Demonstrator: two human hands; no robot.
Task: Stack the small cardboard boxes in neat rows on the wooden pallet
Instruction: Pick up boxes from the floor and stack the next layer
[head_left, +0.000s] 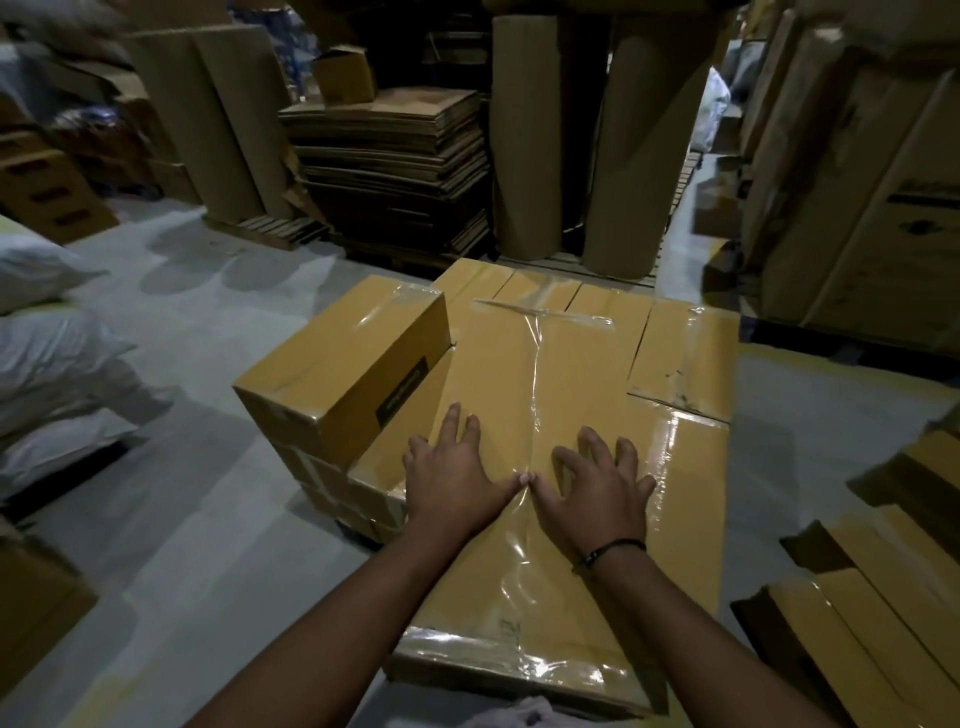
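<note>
A person's left hand (451, 480) and right hand (597, 486) lie flat with fingers spread and thumbs touching, pressing on a long taped cardboard box (566, 364) atop a stack of boxes (685, 343). Neither hand grips it. Another box (337, 364) sits just left.

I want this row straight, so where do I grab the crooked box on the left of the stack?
Probably by its two long sides, a hand on each, reaching from its near end. The raised box sits skewed at the left edge; its labelled side stands clear above the long taped box, and the other faces open floor.
</note>
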